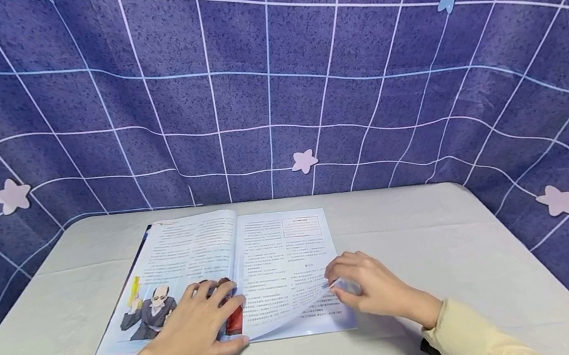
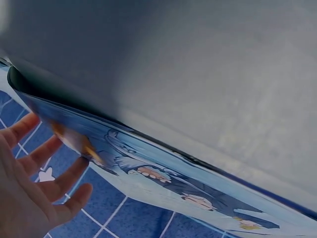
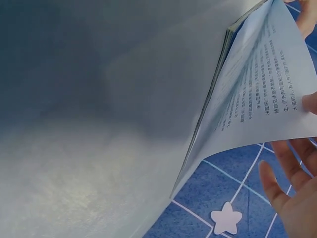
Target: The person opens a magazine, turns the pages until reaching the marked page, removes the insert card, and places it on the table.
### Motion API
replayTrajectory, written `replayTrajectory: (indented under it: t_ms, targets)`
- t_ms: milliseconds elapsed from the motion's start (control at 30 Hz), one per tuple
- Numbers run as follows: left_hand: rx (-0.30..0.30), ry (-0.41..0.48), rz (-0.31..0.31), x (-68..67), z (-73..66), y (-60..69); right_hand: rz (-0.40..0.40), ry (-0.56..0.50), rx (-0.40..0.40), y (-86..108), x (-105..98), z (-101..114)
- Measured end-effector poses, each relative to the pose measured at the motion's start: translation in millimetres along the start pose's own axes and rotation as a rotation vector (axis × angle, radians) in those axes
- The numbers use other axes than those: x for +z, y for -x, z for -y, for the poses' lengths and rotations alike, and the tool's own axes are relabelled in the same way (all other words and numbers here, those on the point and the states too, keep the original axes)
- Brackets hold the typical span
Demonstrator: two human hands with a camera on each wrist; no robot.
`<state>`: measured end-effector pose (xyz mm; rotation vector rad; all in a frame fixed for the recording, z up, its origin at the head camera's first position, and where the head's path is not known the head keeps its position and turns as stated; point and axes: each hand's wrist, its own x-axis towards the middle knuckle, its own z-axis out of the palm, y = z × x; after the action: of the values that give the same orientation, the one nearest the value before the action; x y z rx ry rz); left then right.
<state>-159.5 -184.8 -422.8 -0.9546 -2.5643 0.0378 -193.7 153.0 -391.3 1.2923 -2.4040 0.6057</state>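
Observation:
An open book [image 1: 189,248] lies on the table, with printed text on both pages and a drawn bald figure in dark clothes at the lower left. My left hand [image 1: 196,325] rests with spread fingers on the lower left page by the fold; the left wrist view shows this hand [image 2: 34,183] beside the illustrated page [image 2: 163,173]. At the lower right corner, my right hand [image 1: 371,285] pinches the right page [image 1: 276,265], whose bottom edge curls up over another printed page. In the right wrist view, the lifted page [image 3: 277,99] bends toward the hand [image 3: 297,198].
A pale cloth covers the table [image 1: 416,231]. Behind it hangs a dark blue curtain [image 1: 247,84] with a line grid and pastel stars. Beside the right sleeve [image 1: 471,334] a small black object [image 1: 430,348] shows.

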Motion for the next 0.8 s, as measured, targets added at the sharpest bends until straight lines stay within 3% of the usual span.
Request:
replayTrajectory:
  t_ms: [267, 467, 800]
  targets:
    - [-0.02, -0.029, 0.048, -1.4, -3.4, -1.2, -0.051, 0.002, -0.002, -3.3, 0.6, 1.3]
    - [-0.046, 0.01, 0.081, -3.0, -7.0, -2.2, -0.076, 0.012, -0.004, -4.5, -0.1, 2.8]
    - [-0.055, 0.008, 0.085, -2.2, -9.5, -3.2, -0.094, 0.012, 0.008, -6.3, -2.0, 5.4]
